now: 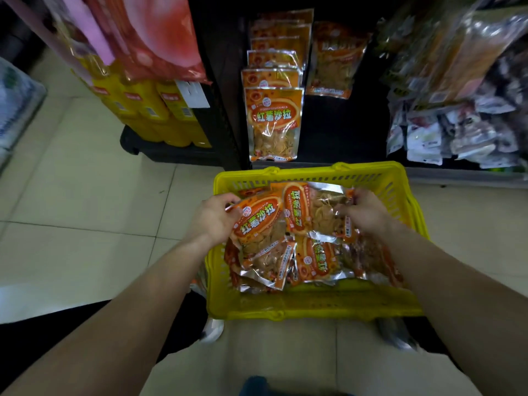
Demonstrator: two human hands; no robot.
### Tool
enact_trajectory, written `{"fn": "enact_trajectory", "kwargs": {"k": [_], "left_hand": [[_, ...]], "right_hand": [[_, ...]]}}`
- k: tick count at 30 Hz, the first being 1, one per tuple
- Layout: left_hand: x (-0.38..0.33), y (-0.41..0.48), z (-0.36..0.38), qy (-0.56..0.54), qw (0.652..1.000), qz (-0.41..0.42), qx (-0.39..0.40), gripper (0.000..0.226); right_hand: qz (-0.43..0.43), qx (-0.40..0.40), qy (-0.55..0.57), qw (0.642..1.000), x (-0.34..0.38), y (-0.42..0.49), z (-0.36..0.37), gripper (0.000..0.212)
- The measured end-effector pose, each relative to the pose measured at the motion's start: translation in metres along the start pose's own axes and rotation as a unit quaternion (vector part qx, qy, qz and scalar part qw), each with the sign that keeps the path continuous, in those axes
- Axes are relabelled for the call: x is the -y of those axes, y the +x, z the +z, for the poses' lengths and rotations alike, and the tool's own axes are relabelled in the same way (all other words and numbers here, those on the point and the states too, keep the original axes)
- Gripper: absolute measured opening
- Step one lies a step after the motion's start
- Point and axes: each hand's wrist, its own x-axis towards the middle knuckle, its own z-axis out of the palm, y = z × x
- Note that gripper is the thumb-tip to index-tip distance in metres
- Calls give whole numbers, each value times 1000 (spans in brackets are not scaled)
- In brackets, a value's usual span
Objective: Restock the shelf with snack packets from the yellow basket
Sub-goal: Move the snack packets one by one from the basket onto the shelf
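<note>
A yellow basket (pixel 314 308) sits on the floor in front of me, holding several orange snack packets. My left hand (pixel 213 217) grips the top edge of one orange packet (pixel 258 221) at the basket's left. My right hand (pixel 364 211) pinches the end of a second packet (pixel 311 211) lying sideways at the basket's far side. More packets (pixel 314 260) lie beneath. On the dark shelf (pixel 337 132) beyond the basket stands a row of the same orange packets (pixel 273 122), with another packet (pixel 333 60) to its right.
Yellow bottles (pixel 155 110) stand on a low dark stand at the left. Assorted pale and dark packets (pixel 457 132) fill the shelf at the right. Red and pink bags (pixel 148 32) hang at upper left. Tiled floor (pixel 80 212) surrounds the basket.
</note>
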Motion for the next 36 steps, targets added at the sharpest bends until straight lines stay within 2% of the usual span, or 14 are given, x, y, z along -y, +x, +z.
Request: {"fn": "enact_trajectory", "kwargs": {"k": [3,6,9,10,14,19,26,30,33,36], "left_hand": [[-28,-13,-22,-2,1000,28,-12,15],[-60,-30,-56,-23,997,59,-43,14],[-85,-43,-91,-56,989,99,-90,15],[-92,-48,-102,-71,987,107,-100,19],[-117,-66,-134,-138,974,135,-115,36],[-131,-76,-146,-195,957,175,-121,26],[-142,-63,-136,-269,943,152,-121,13],[-151,-49,-126,-262,944,138,-148,24],[-155,-42,-125,-218,951,149,-161,25],[-155,-36,-125,-179,957,177,-143,27]], "right_hand": [[-34,-24,35,999,29,-39,-47,16],[-60,-30,96,993,65,-79,-91,29],[-86,-20,170,981,91,-111,-117,10],[-92,-15,189,977,97,-119,-122,10],[-99,0,254,962,110,-141,-128,13],[-86,21,297,951,109,-136,-118,24],[-87,46,320,942,120,-108,-110,19],[-75,74,336,936,121,-96,-103,22],[-56,88,301,948,121,-91,-98,36],[-82,17,100,992,125,-91,-98,77]]}}
